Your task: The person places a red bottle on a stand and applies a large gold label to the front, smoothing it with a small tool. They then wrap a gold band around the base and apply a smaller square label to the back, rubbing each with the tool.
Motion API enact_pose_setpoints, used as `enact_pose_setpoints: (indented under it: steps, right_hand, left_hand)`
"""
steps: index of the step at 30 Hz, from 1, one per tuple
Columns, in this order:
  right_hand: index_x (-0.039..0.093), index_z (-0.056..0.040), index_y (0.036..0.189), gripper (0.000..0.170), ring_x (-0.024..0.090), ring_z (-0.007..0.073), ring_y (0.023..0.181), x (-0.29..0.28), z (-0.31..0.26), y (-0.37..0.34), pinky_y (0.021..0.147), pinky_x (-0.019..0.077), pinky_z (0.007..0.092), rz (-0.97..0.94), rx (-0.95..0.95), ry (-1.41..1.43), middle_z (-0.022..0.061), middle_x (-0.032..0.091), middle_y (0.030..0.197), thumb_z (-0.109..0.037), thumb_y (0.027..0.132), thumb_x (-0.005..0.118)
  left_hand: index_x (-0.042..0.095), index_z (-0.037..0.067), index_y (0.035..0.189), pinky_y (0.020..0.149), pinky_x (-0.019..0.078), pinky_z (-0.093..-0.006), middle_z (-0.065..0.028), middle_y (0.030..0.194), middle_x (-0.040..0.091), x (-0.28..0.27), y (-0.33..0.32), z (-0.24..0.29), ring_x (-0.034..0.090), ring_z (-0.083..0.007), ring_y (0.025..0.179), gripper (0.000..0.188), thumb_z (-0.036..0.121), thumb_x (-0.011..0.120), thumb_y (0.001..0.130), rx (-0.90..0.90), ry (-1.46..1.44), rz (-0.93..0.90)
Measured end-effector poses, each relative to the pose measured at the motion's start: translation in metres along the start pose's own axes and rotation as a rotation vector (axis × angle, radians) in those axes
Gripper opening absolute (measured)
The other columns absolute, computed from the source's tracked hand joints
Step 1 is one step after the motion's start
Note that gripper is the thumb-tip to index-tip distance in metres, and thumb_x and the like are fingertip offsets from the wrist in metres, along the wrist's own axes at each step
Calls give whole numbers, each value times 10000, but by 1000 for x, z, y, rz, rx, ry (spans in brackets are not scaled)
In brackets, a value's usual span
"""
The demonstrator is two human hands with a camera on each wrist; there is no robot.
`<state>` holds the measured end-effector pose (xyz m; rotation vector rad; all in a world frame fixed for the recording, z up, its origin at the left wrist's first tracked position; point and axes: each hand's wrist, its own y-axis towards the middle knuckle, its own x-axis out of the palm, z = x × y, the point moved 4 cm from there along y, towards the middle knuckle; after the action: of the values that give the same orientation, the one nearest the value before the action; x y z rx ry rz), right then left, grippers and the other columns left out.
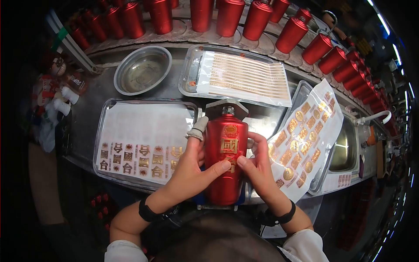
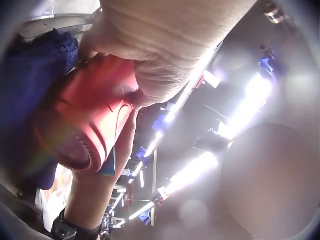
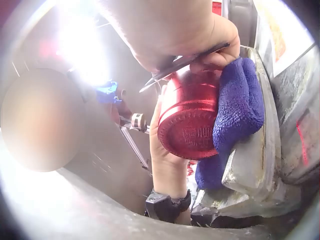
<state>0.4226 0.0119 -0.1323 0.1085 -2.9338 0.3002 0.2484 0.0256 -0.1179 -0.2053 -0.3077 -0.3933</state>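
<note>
A red bottle (image 1: 223,190) with a bare metallic neck leans upright between both hands, its front facing the head camera. Gold characters (image 1: 229,146) and a round gold emblem run down it. The left hand (image 1: 190,163) grips its left side, thumb on the lower character; a pale covering wraps its index finger. From the right, the right hand (image 1: 261,168) steadies the bottle, its thumb also at the lower character, which the thumbs partly hide. Slim pointed tweezers (image 3: 182,65) lie in its curled fingers. Beneath the bottle, a blue cloth (image 3: 240,100) shows in the right wrist view.
Left, a tray (image 1: 98,148) holds a sheet of gold character stickers (image 1: 128,157). Behind stand a metal bowl (image 1: 142,72) and a tray with a gold-striped sheet (image 1: 244,74). Another sticker sheet (image 1: 305,139) lies right, near a sink (image 1: 345,153). Red bottles (image 1: 229,17) line the back conveyor.
</note>
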Motion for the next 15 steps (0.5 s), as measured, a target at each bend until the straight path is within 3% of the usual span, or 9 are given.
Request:
enact_pose_setpoints:
  steps: [15]
  right_hand:
    - [294, -14, 1447, 888, 697, 154, 823, -4, -3, -3, 633, 548, 231, -4, -47, -249, 208, 471, 1336, -261, 794, 843]
  left_hand:
    - [-67, 67, 1596, 1143, 366, -399, -194, 1566, 293, -3, -1, 0, 408, -248, 1409, 1069, 87, 739, 894, -7, 23, -56]
